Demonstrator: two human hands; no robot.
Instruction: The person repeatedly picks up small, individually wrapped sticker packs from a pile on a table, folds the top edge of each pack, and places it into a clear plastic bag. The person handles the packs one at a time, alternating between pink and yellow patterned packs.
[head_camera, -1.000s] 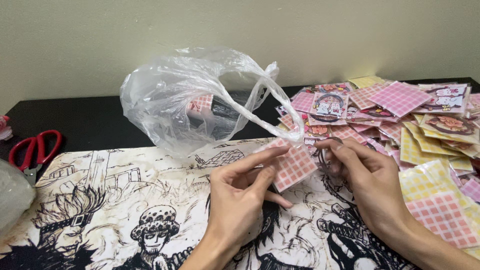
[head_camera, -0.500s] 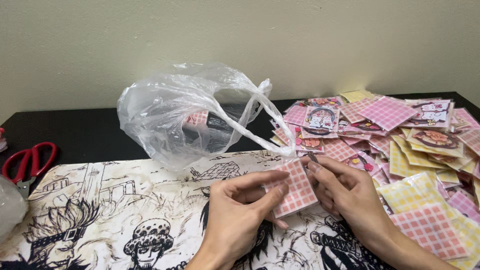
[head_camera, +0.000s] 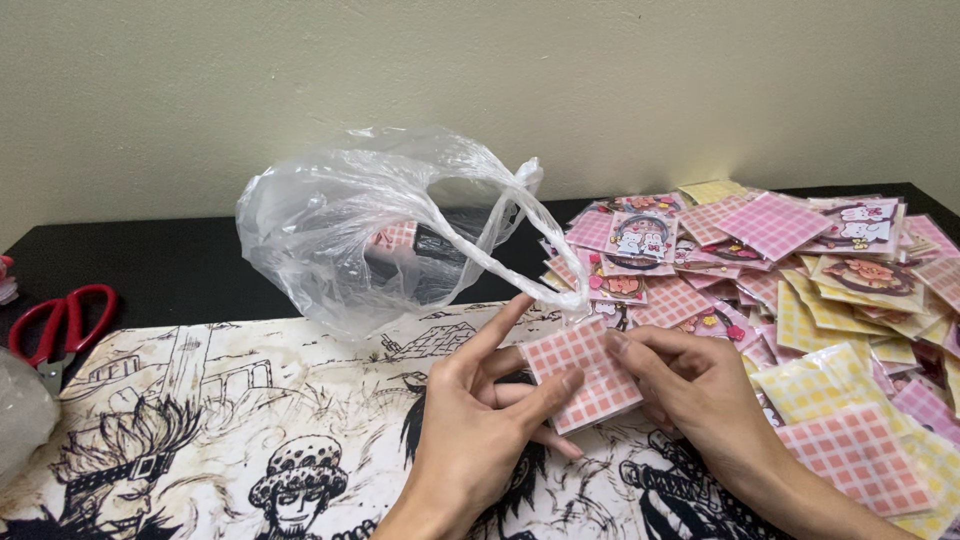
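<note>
One small pink checked square packet (head_camera: 583, 373) is pinched between the left hand (head_camera: 480, 430) and right hand (head_camera: 700, 400), fingers closed on its edges above the printed mat (head_camera: 220, 420). Light, thin and slippery it is judged; corners are best gripped. More packets (head_camera: 800, 290) are heaped at two o'clock.

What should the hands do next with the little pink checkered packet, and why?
Probably pull it open at the top edge. Both hands, left hand and right hand, pinch the pink checkered packet between fingertips above the drawn mat, and it looks sealed.

A plain, matte cream-beige wall (head_camera: 480, 70) rises just behind the flat black worktop (head_camera: 150, 265), evenly lit with soft shadows.
</note>
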